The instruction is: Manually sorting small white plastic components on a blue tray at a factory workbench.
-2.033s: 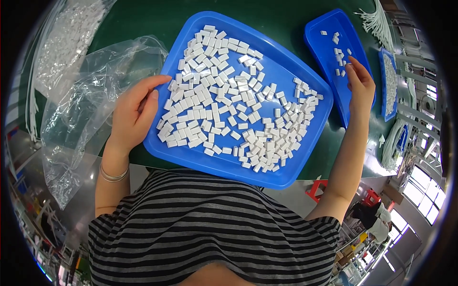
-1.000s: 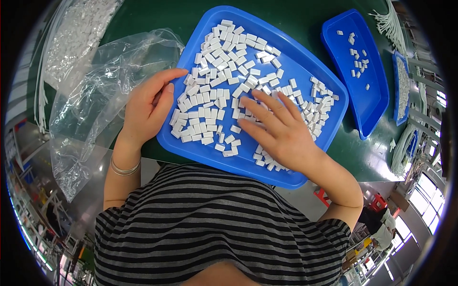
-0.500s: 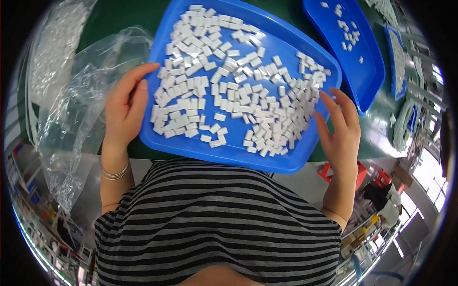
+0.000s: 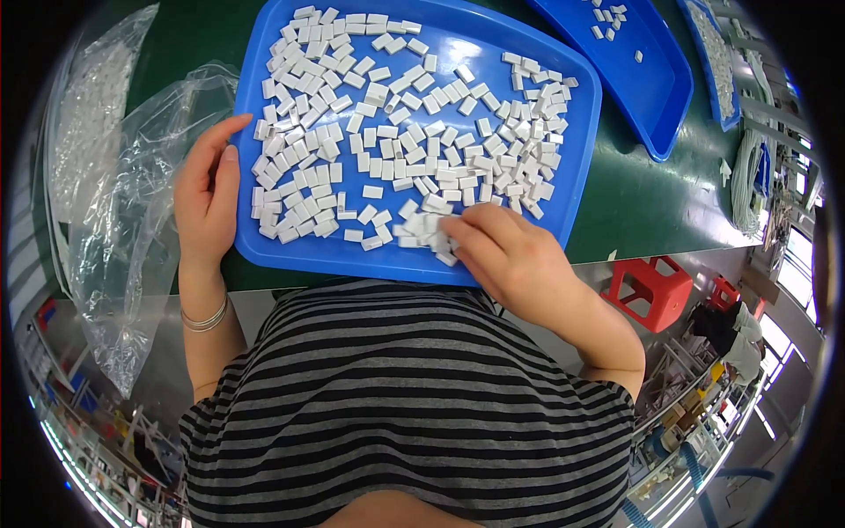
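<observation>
Right hand (image 4: 521,264), nearer, touching white blocks (image 4: 411,231) at five o'clock inside blue tray (image 4: 582,141); blocks lying at nine o'clock from curled grip, long axes mixed; blur hiding whether holding any. Left hand (image 4: 208,189), thumb-finger gap showing, touching nine-o'clock rim.

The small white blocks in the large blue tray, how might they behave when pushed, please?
Being flat-sided, the small white blocks would probably slide, not roll. Their smallness suggests lightness. The shiny large tray likely offers little grip.
</observation>
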Action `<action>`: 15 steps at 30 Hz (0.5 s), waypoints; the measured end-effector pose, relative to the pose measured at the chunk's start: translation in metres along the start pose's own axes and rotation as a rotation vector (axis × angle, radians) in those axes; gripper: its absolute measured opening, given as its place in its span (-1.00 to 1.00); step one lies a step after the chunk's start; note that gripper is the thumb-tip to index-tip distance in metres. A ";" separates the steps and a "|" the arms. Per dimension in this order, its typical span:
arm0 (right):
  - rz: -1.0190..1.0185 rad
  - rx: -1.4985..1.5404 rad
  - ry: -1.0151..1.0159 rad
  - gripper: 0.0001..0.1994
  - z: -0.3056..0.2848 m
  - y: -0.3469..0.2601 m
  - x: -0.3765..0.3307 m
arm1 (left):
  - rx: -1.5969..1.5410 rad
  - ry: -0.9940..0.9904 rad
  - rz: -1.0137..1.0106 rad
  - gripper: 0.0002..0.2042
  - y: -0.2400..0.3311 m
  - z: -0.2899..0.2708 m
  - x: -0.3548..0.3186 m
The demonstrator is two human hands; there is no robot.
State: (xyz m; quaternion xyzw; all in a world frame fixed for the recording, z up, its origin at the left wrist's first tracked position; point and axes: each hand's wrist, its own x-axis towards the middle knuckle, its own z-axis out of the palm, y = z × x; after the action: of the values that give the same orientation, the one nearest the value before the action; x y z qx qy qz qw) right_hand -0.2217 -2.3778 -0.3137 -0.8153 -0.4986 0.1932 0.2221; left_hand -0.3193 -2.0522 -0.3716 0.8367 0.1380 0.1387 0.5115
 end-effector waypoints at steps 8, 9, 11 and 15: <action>-0.046 -0.137 0.268 -0.75 0.001 0.013 0.040 | -0.023 -0.024 -0.008 -0.72 -0.003 -0.002 -0.002; -0.046 -0.161 0.245 -0.75 0.003 0.016 0.041 | -0.023 -0.033 -0.014 -0.72 -0.004 -0.003 -0.002; -0.051 -0.183 0.218 -0.76 0.003 0.018 0.041 | -0.015 -0.033 -0.005 -0.72 -0.003 -0.002 -0.001; 0.042 -0.211 0.216 -0.80 -0.004 0.022 0.037 | -0.006 -0.038 -0.020 -0.72 0.001 -0.003 -0.002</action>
State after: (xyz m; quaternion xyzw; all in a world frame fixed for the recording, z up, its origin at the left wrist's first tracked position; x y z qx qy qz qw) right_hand -0.1877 -2.3537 -0.3256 -0.8605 -0.4720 0.0554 0.1837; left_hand -0.3221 -2.0511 -0.3701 0.8363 0.1364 0.1180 0.5177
